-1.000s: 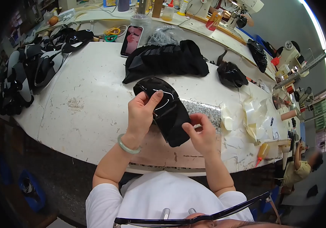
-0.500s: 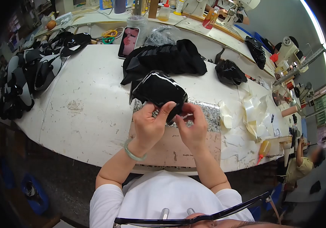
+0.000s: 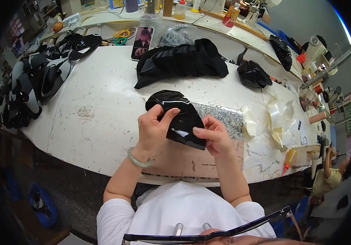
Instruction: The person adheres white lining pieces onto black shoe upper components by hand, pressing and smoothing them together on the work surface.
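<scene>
Between my hands is a glossy black shoe-upper-like piece (image 3: 179, 118), held above the work table and spread fairly flat. My left hand (image 3: 154, 128), with a pale green bangle on its wrist, pinches the piece's left side between thumb and fingers. At the right edge, my right hand (image 3: 215, 136) grips it with the thumb on top. Under it lie a speckled stone slab (image 3: 222, 118) and a pinkish board (image 3: 183, 162). Just beyond the piece sits a row of stacked black pieces (image 3: 181, 63).
A phone (image 3: 142, 43) leans upright behind the stack. Black and grey pieces (image 3: 30, 81) heap at the left. On the right are a black bundle (image 3: 254, 74), cream paper scraps (image 3: 276, 122) and a yellow bottle (image 3: 290, 158). Another person (image 3: 330, 175) is at far right.
The black piece has come lower and nearer to me and is turned so that more of its glossy face shows. My right hand has shifted to its right edge; the phone's picture differs.
</scene>
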`<state>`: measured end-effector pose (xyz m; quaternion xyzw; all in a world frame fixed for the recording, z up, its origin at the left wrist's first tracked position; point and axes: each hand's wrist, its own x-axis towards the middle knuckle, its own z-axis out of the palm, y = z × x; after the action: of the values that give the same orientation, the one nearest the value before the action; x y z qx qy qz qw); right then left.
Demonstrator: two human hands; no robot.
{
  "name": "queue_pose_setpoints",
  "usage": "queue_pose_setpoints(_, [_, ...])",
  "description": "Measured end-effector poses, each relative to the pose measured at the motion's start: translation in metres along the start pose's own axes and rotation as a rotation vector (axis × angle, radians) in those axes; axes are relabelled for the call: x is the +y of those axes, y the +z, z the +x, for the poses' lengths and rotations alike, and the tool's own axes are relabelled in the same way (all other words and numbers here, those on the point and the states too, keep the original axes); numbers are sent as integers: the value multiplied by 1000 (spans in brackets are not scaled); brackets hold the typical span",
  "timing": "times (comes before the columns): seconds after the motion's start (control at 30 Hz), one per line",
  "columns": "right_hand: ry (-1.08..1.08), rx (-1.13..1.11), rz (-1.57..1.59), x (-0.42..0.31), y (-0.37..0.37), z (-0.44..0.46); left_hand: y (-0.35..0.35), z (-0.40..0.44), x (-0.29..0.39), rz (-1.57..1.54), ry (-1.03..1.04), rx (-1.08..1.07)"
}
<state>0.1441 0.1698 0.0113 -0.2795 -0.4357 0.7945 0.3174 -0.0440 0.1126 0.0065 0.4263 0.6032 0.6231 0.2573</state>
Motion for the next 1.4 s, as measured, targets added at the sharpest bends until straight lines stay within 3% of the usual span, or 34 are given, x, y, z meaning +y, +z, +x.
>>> queue_pose_setpoints(0.07, [111,8,69,-14,8,-3,4,1,9,-184,-115,-72])
queue_pose_setpoints(0.2, [51,48,-151,-14,3,3,-4,14,12,-428,-411,-261])
queue_pose_setpoints(0.27, [-25,110,-287,-16,1,8,-4,19,20,-457,-440,-294])
queue_pose_setpoints(0.4, [-35,134,-183,-33,20,7,-3,25,22,-469,-457,-339])
queue_pose_setpoints(0.53, [-126,175,-343,-26,10,7,3,22,29,-549,-497,-340])
queue_pose_setpoints(0.73, [-181,272,-653,-32,5,-1,9,12,25,-678,-404,-328])
queue_pose_setpoints(0.83, [-228,208,-861,-33,-2,-3,12,5,32,-579,-189,-326])
queue_pose_setpoints(0.9, [-660,291,-960,-39,5,3,14,3,26,-542,-70,-359])
queue_pose_setpoints(1.0, [-483,202,-727,-36,1,-5,15,-5,10,-461,5,-484])
queue_pose_setpoints(1.07, [-67,100,-561,-29,-12,-12,15,-11,0,-402,-50,-554])
queue_pose_setpoints(1.1, [-45,146,-727,-23,-14,-16,15,-14,-5,-378,-122,-571])
queue_pose_setpoints(1.2, [-438,110,-906,5,-26,-20,10,-27,-16,-271,-206,-608])
queue_pose_setpoints(1.33, [25,89,-131,17,-33,-34,2,-39,-3,-222,-262,-714])
queue_pose_setpoints(1.4, [-170,33,-187,21,-31,-40,-3,-40,17,-288,-305,-767])
